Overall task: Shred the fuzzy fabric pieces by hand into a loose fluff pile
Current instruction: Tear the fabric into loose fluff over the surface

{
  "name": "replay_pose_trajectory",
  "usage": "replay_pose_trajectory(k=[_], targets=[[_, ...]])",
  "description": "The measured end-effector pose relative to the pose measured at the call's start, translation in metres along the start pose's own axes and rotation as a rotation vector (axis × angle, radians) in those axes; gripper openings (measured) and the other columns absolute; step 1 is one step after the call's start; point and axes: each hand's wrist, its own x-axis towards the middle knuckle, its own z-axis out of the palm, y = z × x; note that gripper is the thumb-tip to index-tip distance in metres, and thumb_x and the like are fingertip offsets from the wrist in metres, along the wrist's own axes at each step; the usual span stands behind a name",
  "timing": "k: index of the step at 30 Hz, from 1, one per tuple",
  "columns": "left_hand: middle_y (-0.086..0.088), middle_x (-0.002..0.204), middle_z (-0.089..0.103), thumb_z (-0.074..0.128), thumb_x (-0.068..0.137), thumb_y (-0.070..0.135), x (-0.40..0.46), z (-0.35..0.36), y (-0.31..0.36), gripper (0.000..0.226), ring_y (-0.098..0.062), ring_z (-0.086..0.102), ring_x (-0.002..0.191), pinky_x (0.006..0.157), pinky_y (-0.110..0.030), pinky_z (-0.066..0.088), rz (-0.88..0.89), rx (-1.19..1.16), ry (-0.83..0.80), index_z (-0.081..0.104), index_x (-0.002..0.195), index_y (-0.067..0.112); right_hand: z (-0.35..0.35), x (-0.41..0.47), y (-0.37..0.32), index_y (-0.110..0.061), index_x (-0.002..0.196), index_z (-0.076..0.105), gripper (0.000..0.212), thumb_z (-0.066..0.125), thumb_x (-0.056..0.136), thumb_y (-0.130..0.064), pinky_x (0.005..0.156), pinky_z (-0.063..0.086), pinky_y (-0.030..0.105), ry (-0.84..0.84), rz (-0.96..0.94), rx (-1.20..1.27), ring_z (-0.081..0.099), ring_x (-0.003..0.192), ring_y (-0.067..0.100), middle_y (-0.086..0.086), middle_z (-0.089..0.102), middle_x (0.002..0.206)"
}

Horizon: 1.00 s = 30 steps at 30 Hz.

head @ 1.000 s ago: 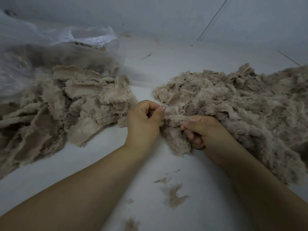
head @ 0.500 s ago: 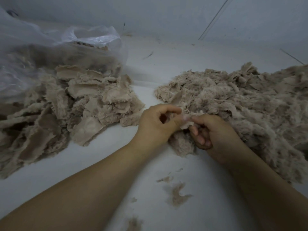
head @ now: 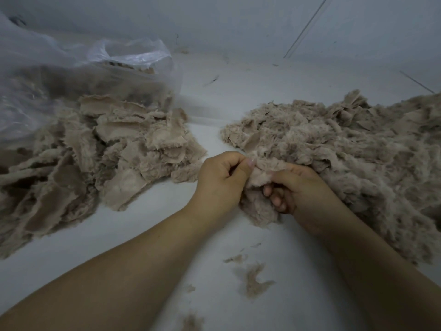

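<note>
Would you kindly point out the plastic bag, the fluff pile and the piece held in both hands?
plastic bag point(head: 133, 56): head view, on its crumpled open rim.
fluff pile point(head: 358, 149): head view, on the middle of the heap.
held piece point(head: 261, 177): head view, on the tuft between the hands.

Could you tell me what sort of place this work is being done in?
Probably a small handwork or craft workspace: a plain white table bears a heap of fuzzy fabric pieces spilling from a clear plastic bag, and a shredded fluff pile.

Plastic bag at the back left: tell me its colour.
Clear, see-through plastic bag; head view shows it best.
</note>
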Motion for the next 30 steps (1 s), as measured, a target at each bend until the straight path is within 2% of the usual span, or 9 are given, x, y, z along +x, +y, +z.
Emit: replay_pose_trajectory(k=[3, 7, 11, 16, 20, 22, 25, 28, 30], targets=[[0.015, 0.048, 0.041, 0.059, 0.096, 0.016, 0.002, -0.001, -0.001, 0.039, -0.002, 0.037, 0.049, 0.051, -0.018, 0.032, -0.01, -0.015, 0.033, 0.053, 0.058, 0.016, 0.0, 0.0, 0.0, -0.011, 0.074, 0.058, 0.029, 0.048, 0.1, -0.018, 0.034, 0.031, 0.017, 0.009, -0.001, 0.044, 0.042, 0.034, 0.011, 0.006, 0.056, 0.055], [0.015, 0.046, 0.044, 0.061, 0.095, 0.017, -0.002, 0.004, 0.0, 0.038, 0.0, 0.039, 0.045, 0.046, -0.016, 0.032, 0.016, 0.045, -0.018, 0.055, 0.058, 0.011, 0.001, -0.004, 0.001, -0.023, 0.075, 0.075, 0.028, 0.063, 0.085, -0.047, 0.037, 0.035, 0.018, -0.059, -0.085, -0.042, 0.048, 0.042, 0.009, 0.002, 0.062, 0.062], [0.019, 0.043, 0.051, 0.06, 0.096, 0.017, -0.003, 0.005, 0.0, 0.042, 0.004, 0.047, 0.042, 0.044, -0.009, 0.034, -0.001, 0.024, -0.029, 0.054, 0.055, 0.02, 0.0, -0.003, 0.004, -0.026, 0.063, 0.073, 0.02, 0.073, 0.083, -0.031, 0.038, 0.037, 0.017, -0.046, -0.146, -0.123, 0.046, 0.04, 0.005, -0.001, 0.063, 0.059], [0.003, 0.048, 0.039, 0.063, 0.095, 0.021, -0.001, 0.003, -0.002, 0.046, -0.01, 0.035, 0.048, 0.047, -0.028, 0.032, 0.004, 0.058, 0.067, 0.047, 0.057, 0.001, -0.002, -0.002, 0.005, -0.027, 0.062, 0.071, 0.012, 0.072, 0.07, -0.036, 0.038, 0.037, 0.017, -0.066, -0.149, -0.074, 0.044, 0.04, 0.005, 0.0, 0.062, 0.057], [0.011, 0.046, 0.035, 0.061, 0.096, 0.021, 0.001, 0.001, -0.004, 0.048, -0.006, 0.032, 0.048, 0.048, -0.024, 0.03, -0.024, 0.087, 0.121, 0.041, 0.054, 0.011, -0.005, 0.001, 0.008, -0.026, 0.062, 0.072, 0.021, 0.071, 0.083, -0.025, 0.038, 0.037, 0.016, -0.066, -0.139, -0.077, 0.044, 0.04, 0.005, 0.001, 0.062, 0.057], [0.004, 0.047, 0.043, 0.061, 0.096, 0.022, 0.005, -0.002, -0.008, 0.046, -0.008, 0.037, 0.05, 0.05, -0.031, 0.035, -0.073, 0.08, 0.178, 0.045, 0.055, 0.008, -0.006, 0.002, 0.009, -0.021, 0.058, 0.07, 0.02, 0.073, 0.076, -0.03, 0.038, 0.036, 0.016, -0.051, -0.131, -0.06, 0.043, 0.039, 0.007, 0.003, 0.06, 0.056], [-0.015, 0.06, 0.054, 0.062, 0.095, 0.023, 0.009, -0.007, -0.013, 0.038, -0.015, 0.046, 0.057, 0.058, -0.039, 0.045, -0.09, 0.162, 0.174, 0.058, 0.067, -0.002, -0.007, 0.001, 0.008, -0.019, 0.056, 0.067, 0.021, 0.074, 0.068, -0.035, 0.037, 0.034, 0.017, -0.059, -0.132, -0.065, 0.041, 0.039, 0.008, 0.003, 0.058, 0.055], [0.008, 0.088, 0.055, 0.064, 0.092, 0.026, 0.001, -0.001, -0.002, 0.014, 0.003, 0.052, 0.072, 0.067, -0.016, 0.045, 0.072, 0.199, 0.086, 0.075, 0.098, 0.019, -0.007, 0.0, 0.007, -0.02, 0.062, 0.069, 0.019, 0.081, 0.072, -0.03, 0.038, 0.035, 0.017, -0.1, -0.139, -0.099, 0.043, 0.04, 0.007, 0.003, 0.061, 0.058], [0.015, 0.097, 0.045, 0.062, 0.089, 0.04, -0.002, 0.002, 0.002, 0.03, 0.005, 0.05, 0.081, 0.066, -0.008, 0.038, 0.197, 0.238, 0.08, 0.073, 0.111, 0.023, -0.008, -0.001, 0.008, -0.018, 0.067, 0.069, 0.017, 0.082, 0.077, -0.025, 0.038, 0.036, 0.017, -0.117, -0.141, -0.119, 0.043, 0.041, 0.007, 0.004, 0.062, 0.059]])
